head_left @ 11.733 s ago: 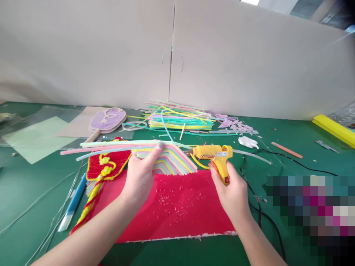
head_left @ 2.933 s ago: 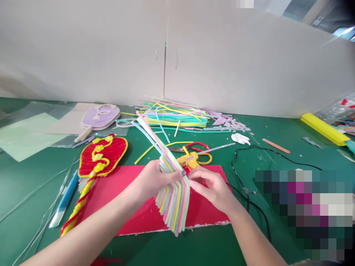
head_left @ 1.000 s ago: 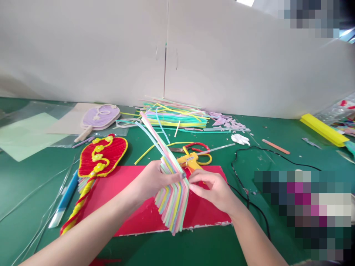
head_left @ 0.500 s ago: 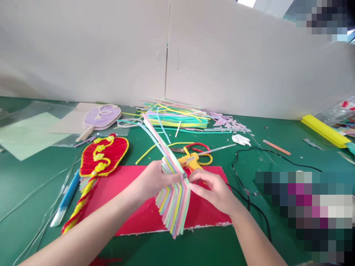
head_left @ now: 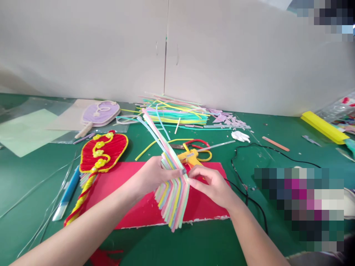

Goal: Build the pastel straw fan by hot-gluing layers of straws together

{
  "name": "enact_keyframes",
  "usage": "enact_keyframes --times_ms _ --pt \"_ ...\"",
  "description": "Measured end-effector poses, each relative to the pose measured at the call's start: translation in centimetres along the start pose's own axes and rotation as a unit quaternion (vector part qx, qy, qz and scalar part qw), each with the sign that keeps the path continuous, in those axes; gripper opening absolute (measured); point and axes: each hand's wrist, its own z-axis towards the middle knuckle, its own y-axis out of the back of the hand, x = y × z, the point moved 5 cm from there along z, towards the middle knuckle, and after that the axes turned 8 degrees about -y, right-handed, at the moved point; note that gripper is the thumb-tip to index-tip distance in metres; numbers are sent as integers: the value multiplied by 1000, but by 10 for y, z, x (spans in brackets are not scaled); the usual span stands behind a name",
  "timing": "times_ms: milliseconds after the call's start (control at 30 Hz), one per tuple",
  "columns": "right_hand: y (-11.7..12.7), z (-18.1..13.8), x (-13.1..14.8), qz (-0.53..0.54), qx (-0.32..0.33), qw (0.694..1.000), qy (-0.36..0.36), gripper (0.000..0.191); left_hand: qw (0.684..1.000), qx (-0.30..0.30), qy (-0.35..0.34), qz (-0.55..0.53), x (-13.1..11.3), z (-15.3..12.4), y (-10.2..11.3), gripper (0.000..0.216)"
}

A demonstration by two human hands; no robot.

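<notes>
My left hand (head_left: 154,175) is closed around a fan of bent pastel pipe cleaners (head_left: 172,203), its thumb lying across their front. They are pink, yellow, green and blue, laid side by side, with a few long ends sticking up to the upper left. At the right edge of the fan, my right hand (head_left: 212,184) pinches the outermost pipe cleaner at its bend. Both hands are above a red board (head_left: 133,205). Just behind them lie a yellow glue gun (head_left: 192,157) and scissors (head_left: 205,155) with red and yellow handles.
A red and yellow fan (head_left: 104,153) lies left, beside a blue cutter (head_left: 69,190). Farther back are a lilac fan (head_left: 101,113), a pile of loose pipe cleaners (head_left: 177,116) and purple scraps (head_left: 233,121). A black cable (head_left: 274,151) and blurred items are at right.
The view has shifted slightly, so the scene sits a little higher. Both hands keep nearly the same hold on the pipe cleaners.
</notes>
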Motion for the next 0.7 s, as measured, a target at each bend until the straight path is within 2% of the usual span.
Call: enact_keyframes --times_ms 700 --pt "-1 0 1 -9 2 1000 17 18 1000 14 -9 -11 4 1 -2 14"
